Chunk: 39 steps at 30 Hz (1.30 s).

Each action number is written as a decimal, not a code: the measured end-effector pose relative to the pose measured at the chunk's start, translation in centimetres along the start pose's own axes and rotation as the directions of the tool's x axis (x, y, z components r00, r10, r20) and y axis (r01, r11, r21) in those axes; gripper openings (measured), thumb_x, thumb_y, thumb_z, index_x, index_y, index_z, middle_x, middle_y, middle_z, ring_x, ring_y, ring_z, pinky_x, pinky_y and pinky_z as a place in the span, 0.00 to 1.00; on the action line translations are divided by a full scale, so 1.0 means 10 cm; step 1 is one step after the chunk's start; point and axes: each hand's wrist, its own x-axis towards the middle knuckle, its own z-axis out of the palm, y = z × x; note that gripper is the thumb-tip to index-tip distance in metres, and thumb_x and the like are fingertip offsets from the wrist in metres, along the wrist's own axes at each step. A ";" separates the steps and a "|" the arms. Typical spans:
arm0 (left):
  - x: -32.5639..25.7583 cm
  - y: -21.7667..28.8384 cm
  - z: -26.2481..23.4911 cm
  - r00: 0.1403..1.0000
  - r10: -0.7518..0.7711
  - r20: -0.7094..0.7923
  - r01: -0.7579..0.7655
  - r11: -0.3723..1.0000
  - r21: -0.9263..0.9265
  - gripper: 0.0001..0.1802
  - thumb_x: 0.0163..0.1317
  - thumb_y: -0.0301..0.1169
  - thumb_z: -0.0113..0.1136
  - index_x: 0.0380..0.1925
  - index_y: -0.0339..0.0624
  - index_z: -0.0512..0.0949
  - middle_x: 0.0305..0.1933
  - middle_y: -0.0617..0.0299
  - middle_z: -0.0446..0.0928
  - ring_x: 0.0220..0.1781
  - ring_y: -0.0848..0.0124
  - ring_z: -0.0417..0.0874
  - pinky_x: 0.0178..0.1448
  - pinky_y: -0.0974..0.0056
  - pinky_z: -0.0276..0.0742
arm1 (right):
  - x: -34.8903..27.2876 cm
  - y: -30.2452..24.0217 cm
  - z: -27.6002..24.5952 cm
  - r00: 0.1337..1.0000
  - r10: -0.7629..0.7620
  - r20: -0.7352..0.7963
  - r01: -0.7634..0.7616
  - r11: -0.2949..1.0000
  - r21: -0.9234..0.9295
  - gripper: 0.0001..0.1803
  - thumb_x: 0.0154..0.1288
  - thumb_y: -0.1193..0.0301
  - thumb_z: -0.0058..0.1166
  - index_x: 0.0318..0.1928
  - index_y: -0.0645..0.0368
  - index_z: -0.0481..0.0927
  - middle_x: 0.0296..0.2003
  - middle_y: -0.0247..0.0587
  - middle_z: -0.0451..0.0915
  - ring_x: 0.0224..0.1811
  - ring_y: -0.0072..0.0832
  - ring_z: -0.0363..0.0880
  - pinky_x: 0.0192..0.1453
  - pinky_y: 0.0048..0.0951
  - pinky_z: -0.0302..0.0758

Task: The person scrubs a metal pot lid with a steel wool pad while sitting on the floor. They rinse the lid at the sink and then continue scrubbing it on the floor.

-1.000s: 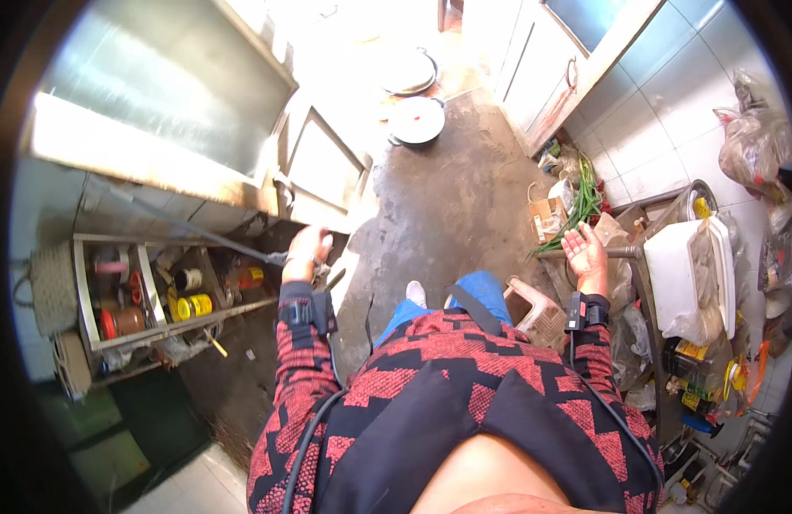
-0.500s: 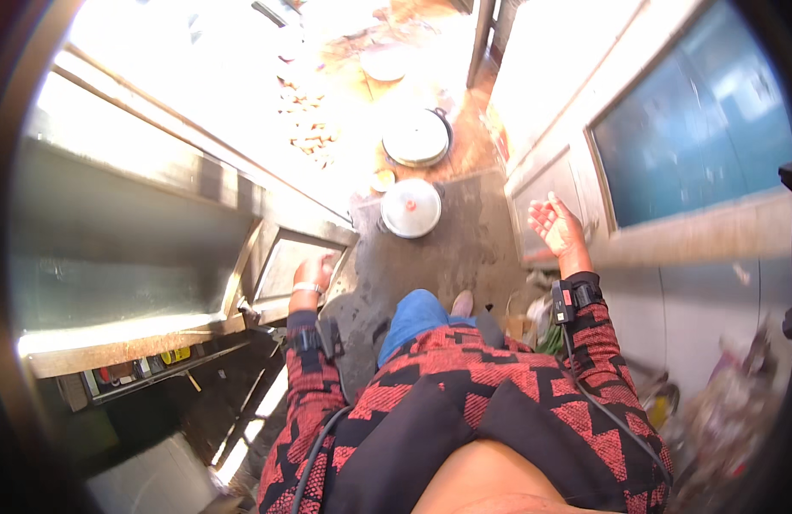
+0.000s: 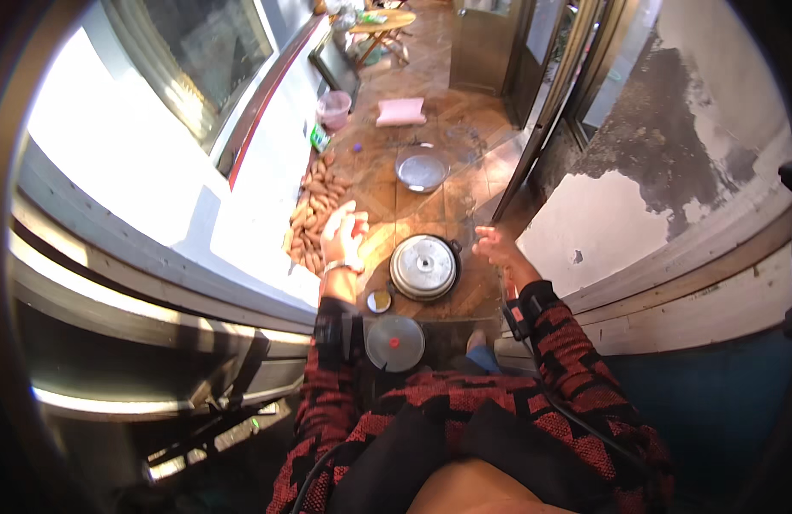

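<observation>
Both my hands are held out in the air with nothing in them. My left hand (image 3: 345, 233) has loosely bent, parted fingers and hovers beside a heap of long brown tubers that look like sweet potatoes (image 3: 317, 199). My right hand (image 3: 496, 246) is open too, its fingers partly stretched. Between and below them, a silver lid (image 3: 423, 267) covers a dark-handled pot on the tiled floor. Closer to me stands a second round vessel under a grey lid with a red knob (image 3: 394, 343). A small round container (image 3: 379, 301) sits beside the pot.
Beyond the pot are a clear basin (image 3: 423, 169), a pink item (image 3: 401, 111) and a pink bucket (image 3: 333, 110). A round wooden table (image 3: 384, 20) stands farther off. Door frames flank me; a peeling wall (image 3: 610, 214) rises on the right.
I have moved forward through the doorway; the pots now appear lower and closer. Both hands have come nearer each other in view. The glare outside has faded, showing the floor and the tubers clearly.
</observation>
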 end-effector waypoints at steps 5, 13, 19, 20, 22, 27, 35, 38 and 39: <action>1.11 0.23 1.38 0.999 -0.014 0.032 0.027 0.901 -0.434 0.16 0.69 0.23 0.48 0.55 0.35 0.73 0.39 0.51 0.82 0.29 0.68 0.81 0.44 0.60 0.83 | 0.96 -0.62 -0.17 0.967 -0.053 0.251 0.036 0.997 0.073 0.10 0.66 0.60 0.64 0.32 0.51 0.82 0.25 0.21 0.76 0.27 0.14 0.71 0.30 0.21 0.66; 1.65 0.07 1.68 0.873 0.456 -0.173 -0.311 0.793 0.523 0.11 0.65 0.25 0.53 0.44 0.34 0.79 0.31 0.56 0.83 0.30 0.72 0.83 0.37 0.68 0.79 | 1.27 -1.57 0.20 0.580 -0.277 0.766 -0.095 0.911 0.401 0.25 0.72 0.54 0.56 0.62 0.54 0.78 0.65 0.34 0.74 0.66 0.23 0.69 0.69 0.32 0.63; 2.23 -0.32 1.63 0.840 0.540 -0.051 -0.416 0.701 0.580 0.10 0.63 0.29 0.54 0.42 0.40 0.81 0.31 0.58 0.85 0.30 0.67 0.84 0.38 0.64 0.78 | 1.57 -1.57 0.64 0.359 -0.464 0.810 -0.297 0.766 0.570 0.27 0.77 0.54 0.48 0.64 0.63 0.70 0.59 0.36 0.74 0.60 0.22 0.70 0.66 0.29 0.67; 2.31 -0.33 1.64 0.825 0.564 -0.045 -0.412 0.653 0.636 0.11 0.63 0.29 0.53 0.42 0.40 0.81 0.31 0.57 0.85 0.30 0.67 0.84 0.38 0.64 0.78 | 1.63 -1.59 0.64 0.385 -0.362 0.849 -0.338 0.800 0.495 0.30 0.77 0.51 0.46 0.66 0.62 0.69 0.60 0.37 0.74 0.62 0.24 0.70 0.65 0.31 0.68; 2.44 -0.32 1.72 0.711 0.703 0.021 -0.506 0.491 0.709 0.13 0.63 0.30 0.51 0.43 0.39 0.81 0.29 0.56 0.85 0.30 0.66 0.85 0.39 0.63 0.79 | 1.78 -1.70 0.62 0.393 -0.224 0.892 -0.454 0.796 0.400 0.30 0.76 0.49 0.46 0.66 0.59 0.70 0.61 0.36 0.75 0.63 0.26 0.72 0.65 0.34 0.69; 2.77 -0.23 2.04 0.834 0.526 -0.166 -0.333 0.721 0.608 0.15 0.59 0.28 0.55 0.45 0.35 0.80 0.29 0.62 0.78 0.28 0.75 0.77 0.33 0.70 0.74 | 2.17 -1.97 0.41 0.206 -0.388 0.898 -0.510 0.741 0.437 0.25 0.75 0.55 0.53 0.61 0.61 0.76 0.57 0.37 0.80 0.59 0.24 0.77 0.65 0.31 0.70; 3.73 -0.47 2.27 0.514 0.767 0.385 -0.254 -0.292 0.922 0.13 0.61 0.25 0.59 0.47 0.49 0.81 0.33 0.63 0.83 0.42 0.65 0.82 0.76 0.45 0.57 | 3.71 -2.27 0.04 0.133 -0.084 0.988 -0.025 0.996 0.088 0.32 0.73 0.46 0.51 0.69 0.48 0.70 0.70 0.33 0.66 0.74 0.27 0.59 0.75 0.37 0.55; 4.01 -0.68 2.13 0.674 0.739 0.009 -0.136 0.111 0.984 0.16 0.64 0.28 0.58 0.53 0.48 0.79 0.38 0.61 0.84 0.42 0.64 0.83 0.72 0.47 0.62 | 4.66 -2.19 -0.33 0.298 -0.057 0.953 -0.129 0.987 0.099 0.38 0.70 0.45 0.55 0.72 0.49 0.66 0.71 0.36 0.63 0.74 0.32 0.58 0.71 0.39 0.60; 4.01 -0.74 2.03 0.746 0.639 -0.189 -0.066 0.353 0.933 0.18 0.65 0.30 0.58 0.55 0.48 0.78 0.41 0.60 0.84 0.42 0.63 0.84 0.69 0.49 0.67 | 5.02 -2.10 -0.53 0.349 -0.075 0.934 -0.130 0.983 0.127 0.41 0.67 0.45 0.60 0.73 0.50 0.65 0.68 0.35 0.67 0.70 0.30 0.61 0.66 0.32 0.64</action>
